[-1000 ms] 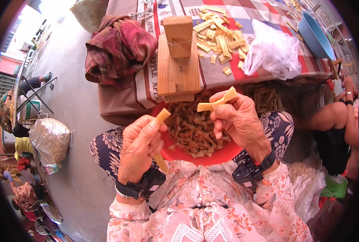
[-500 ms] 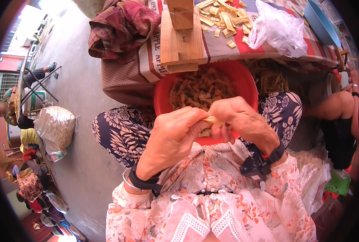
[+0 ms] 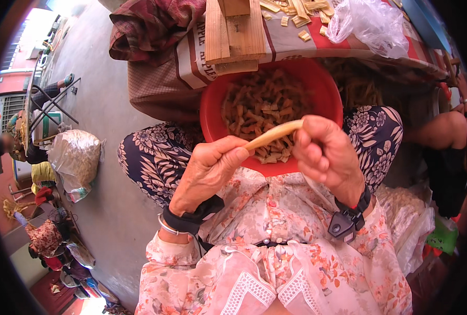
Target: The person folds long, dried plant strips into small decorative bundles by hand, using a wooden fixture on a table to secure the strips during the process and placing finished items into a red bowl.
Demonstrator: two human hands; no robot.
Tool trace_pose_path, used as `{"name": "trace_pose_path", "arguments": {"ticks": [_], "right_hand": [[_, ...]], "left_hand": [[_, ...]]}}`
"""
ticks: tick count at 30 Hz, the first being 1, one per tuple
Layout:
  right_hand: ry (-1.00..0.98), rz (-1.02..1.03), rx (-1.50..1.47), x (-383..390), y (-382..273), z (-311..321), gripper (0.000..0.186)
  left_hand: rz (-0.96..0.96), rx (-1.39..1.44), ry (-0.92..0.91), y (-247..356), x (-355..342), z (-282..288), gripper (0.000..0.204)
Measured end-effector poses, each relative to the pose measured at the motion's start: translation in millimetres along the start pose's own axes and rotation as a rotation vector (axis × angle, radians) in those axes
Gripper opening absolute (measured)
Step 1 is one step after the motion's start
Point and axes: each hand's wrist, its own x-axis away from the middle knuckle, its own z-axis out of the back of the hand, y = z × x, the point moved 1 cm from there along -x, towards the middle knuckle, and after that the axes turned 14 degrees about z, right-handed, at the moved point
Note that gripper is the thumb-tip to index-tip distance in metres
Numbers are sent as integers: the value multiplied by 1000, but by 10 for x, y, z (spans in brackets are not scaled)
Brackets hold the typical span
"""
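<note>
A pale yellow, slightly curved fibrous strip (image 3: 273,135) is stretched between my hands, its exact kind unclear. My left hand (image 3: 207,170) pinches the lower-left end between thumb and fingers. At the upper-right end, my right hand (image 3: 330,155) grips with thumb and forefinger, its other fingers curled. Below the strip, a red basin (image 3: 210,113) sits between my knees. Many short brown and yellowish pieces (image 3: 260,105) fill its bottom, and my hands hover over its near rim.
Beyond the basin is a cloth-covered table (image 3: 307,50) bearing a wooden block stand (image 3: 237,37), yellowish pieces (image 3: 303,21), a clear plastic bag (image 3: 370,29) and crumpled maroon cloth (image 3: 152,26). Another person's leg (image 3: 438,131) is at right. A filled plastic sack (image 3: 76,160) stands on the left floor.
My hands have moved apart, exposing the strip's length between them. The right hand has turned, its fingers now curled toward me. The view has shifted slightly.
</note>
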Motion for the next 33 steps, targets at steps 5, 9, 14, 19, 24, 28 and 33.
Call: {"name": "trace_pose_path", "arguments": {"ticks": [5, 9, 14, 19, 24, 28, 33], "right_hand": [[56, 21, -229, -117, -59, 127, 28], [39, 146, 203, -115, 52, -73, 21], [-169, 616, 1126, -133, 383, -11, 24], [-331, 752, 1582, -173, 338, 50, 29], [-413, 927, 1722, -159, 359, -24, 26], [-228, 799, 1310, -185, 289, -113, 10], [9, 257, 557, -197, 220, -107, 9]], "left_hand": [[103, 116, -2, -116, -84, -93, 19], [141, 97, 145, -174, -261, -271, 19], [277, 560, -155, -87, -340, -378, 17], [289, 826, -235, -96, -347, -419, 19], [216, 662, -137, 54, -336, -316, 19], [189, 741, -95, 87, -334, -258, 19], [85, 907, -230, 44, -339, -240, 17]]}}
